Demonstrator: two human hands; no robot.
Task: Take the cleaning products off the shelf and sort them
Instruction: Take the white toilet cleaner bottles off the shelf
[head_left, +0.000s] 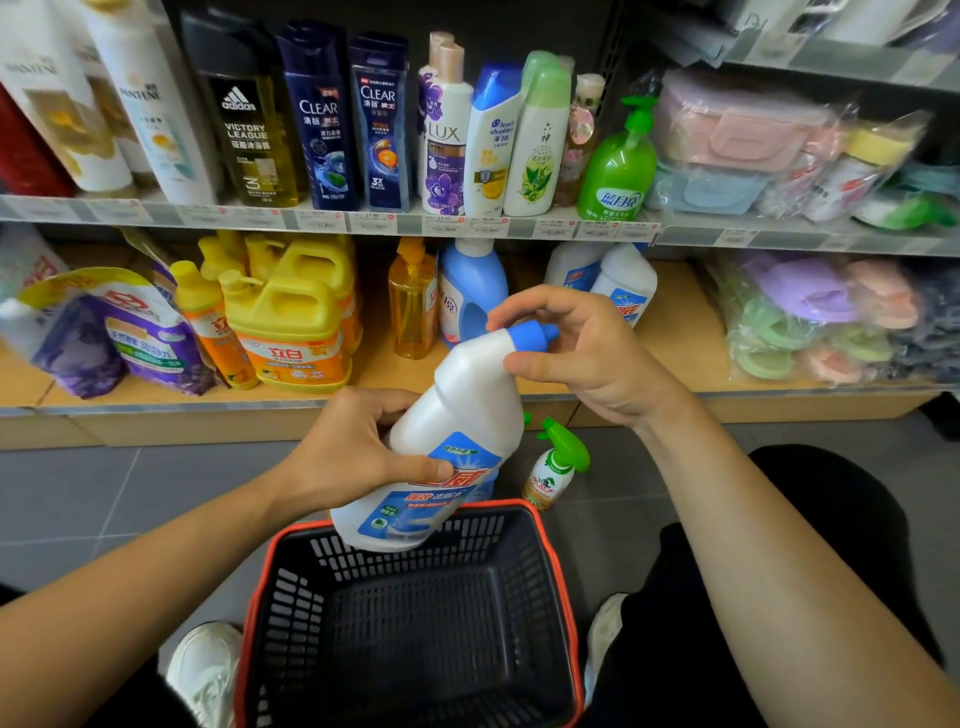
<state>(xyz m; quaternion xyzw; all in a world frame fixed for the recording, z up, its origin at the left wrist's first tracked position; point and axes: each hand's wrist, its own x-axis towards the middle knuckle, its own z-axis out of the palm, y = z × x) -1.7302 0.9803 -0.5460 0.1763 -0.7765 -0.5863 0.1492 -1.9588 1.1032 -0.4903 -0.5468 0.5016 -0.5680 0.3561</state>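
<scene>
two bare hands hold one white bottle (467, 405) of cleaner in front of a shop shelf, above a basket. the left hand (358, 447) grips the bottle's lower body, fingers wrapped behind it and thumb lying across the blue label. the right hand (576, 353) is curled round the bottle's angled neck, with the thumb pressed on the white plastic just below the blue cap (532, 335) and the fingers arched over the cap. the bottle is tilted, cap pointing up and to the right. its base hangs just over the far rim of a black basket (556, 566) with an orange-red edge. the basket sits on the grey tiled floor (104, 493) between the person's pale shoes (205, 670). just beyond the basket, a small spray bottle (553, 467) with a green trigger stands on the floor, partly hidden behind the held bottle.

behind the hands, the lower shelf (675, 322), a wooden board, carries more cleaning products. two white bottles (623, 280) with blue labels stand at the right. a blue detergent bottle (472, 291) and an orange pump bottle (413, 306) stand side by side in the middle. left of them is a cluster of yellow jugs (291, 322), and purple refill pouches (145, 332) lie at the far left. the upper shelf (156, 213) holds a row of shampoo and body wash bottles (322, 114), ending at the right with a green pump bottle (618, 166). bagged plastic goods (810, 306) in pastel colours fill the shelves to the right.
</scene>
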